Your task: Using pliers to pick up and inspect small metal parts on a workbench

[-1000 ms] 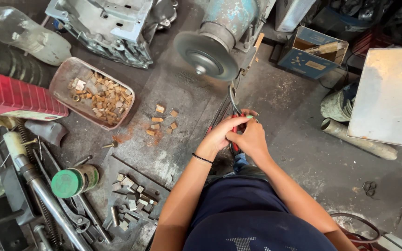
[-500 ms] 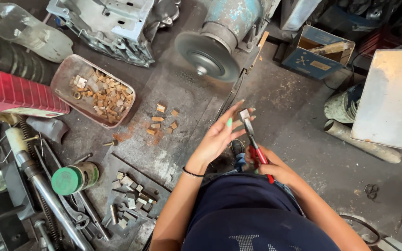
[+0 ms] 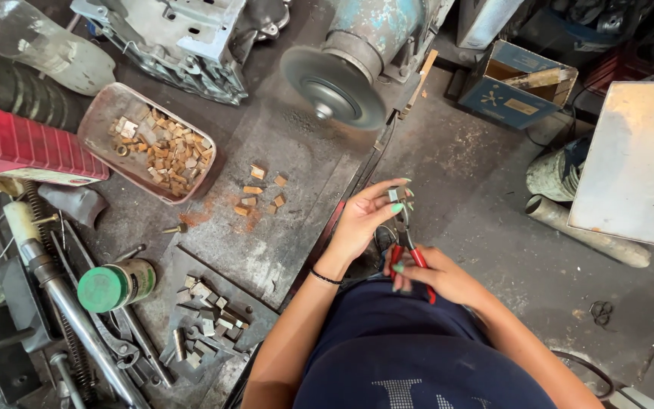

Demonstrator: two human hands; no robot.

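One metal piece [image 3: 393,195], one red-handled pliers [image 3: 409,250]

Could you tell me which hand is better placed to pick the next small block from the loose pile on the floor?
Left. The left hand only pinches the small piece and is nearer the loose blocks; the right hand grips the red-handled pliers.

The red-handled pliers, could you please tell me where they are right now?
In the head view, the red-handled pliers sit right of centre, gripped by the right hand, their tip meeting the left hand, below the grey grinding disc.
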